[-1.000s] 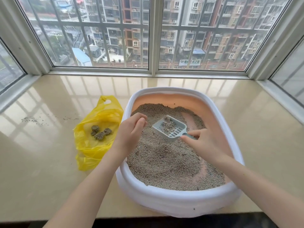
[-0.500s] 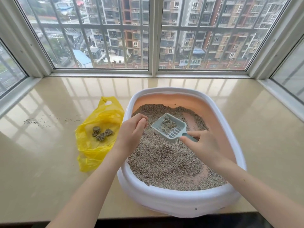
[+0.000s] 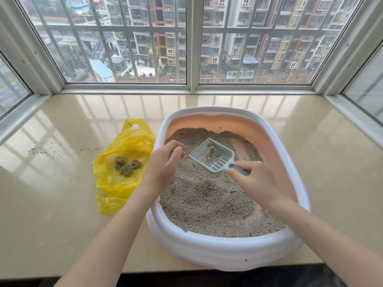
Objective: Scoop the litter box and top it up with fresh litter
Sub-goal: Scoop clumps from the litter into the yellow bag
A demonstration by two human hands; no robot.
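A white litter box [image 3: 219, 253] with a peach inner wall stands on the sill, holding grey litter [image 3: 207, 199]. My right hand [image 3: 255, 181] grips the handle of a pale blue slotted scoop [image 3: 213, 157], held just above the litter with a grey clump in its bowl. My left hand [image 3: 165, 162] sits over the box's left rim with its fingers curled; nothing shows in it. Left of the box lies an open yellow plastic bag [image 3: 116, 183] with three dark clumps [image 3: 127, 165] on it.
The box and bag sit on a glossy beige stone sill [image 3: 62, 214] under a barred window [image 3: 192, 42]. Scattered litter grains [image 3: 41, 151] lie at the far left. The sill's front edge runs just below the box.
The scoop has risen a little and shifted slightly left over the litter, and less loose litter lies in it. My left hand stays at the rim.
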